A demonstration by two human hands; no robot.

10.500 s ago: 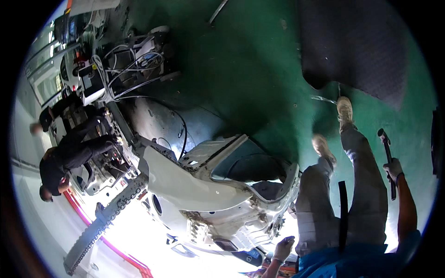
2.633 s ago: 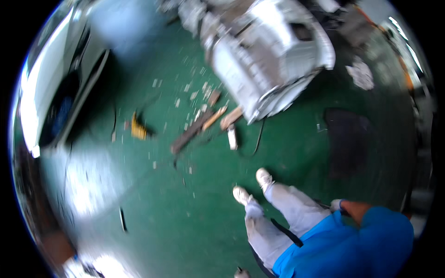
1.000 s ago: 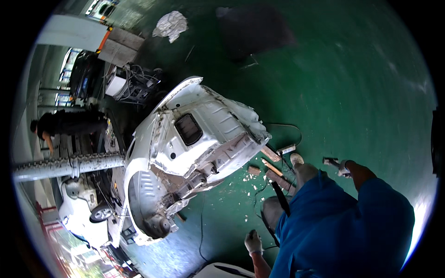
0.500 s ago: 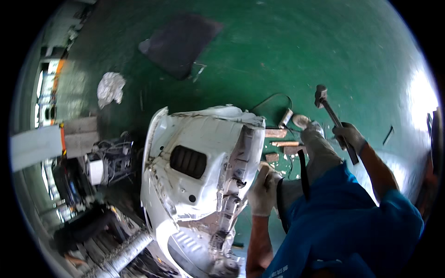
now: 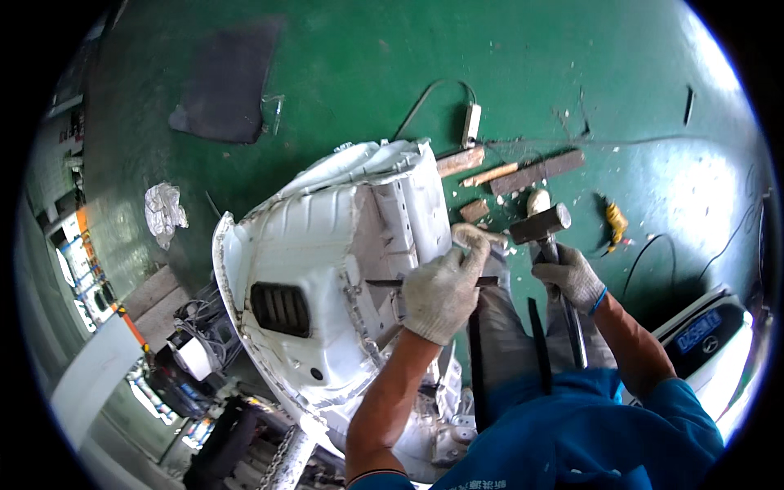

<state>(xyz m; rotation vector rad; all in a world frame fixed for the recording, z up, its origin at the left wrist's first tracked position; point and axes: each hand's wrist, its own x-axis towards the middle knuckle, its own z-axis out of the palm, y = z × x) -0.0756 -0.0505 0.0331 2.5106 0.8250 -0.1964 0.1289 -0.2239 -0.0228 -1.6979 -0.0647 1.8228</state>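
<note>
A white cut-out car body section (image 5: 335, 233), with seams and a black slatted vent (image 5: 280, 309), lies to my left. My left hand (image 5: 441, 298), in a pale knit glove, is closed around a thin dark chisel-like bar (image 5: 489, 282). The bar lies sideways, its left end at the body section's inner edge; whether it touches the metal I cannot tell. My right hand (image 5: 576, 281), gloved too, grips the handle of a sledgehammer (image 5: 539, 224). The hammer's steel head is up, just right of the bar's free end.
Wooden blocks (image 5: 539, 171) and a white power strip (image 5: 471, 124) lie on the green floor ahead, with a yellow tool (image 5: 615, 224) to the right. A dark mat (image 5: 224, 82) and crumpled plastic (image 5: 164, 214) are far left. A white car (image 5: 719, 351) stands at right.
The hammer has come down and left, from out at the right to near my left hand. My left hand has moved up, and the bar now shows in it. The view has turned.
</note>
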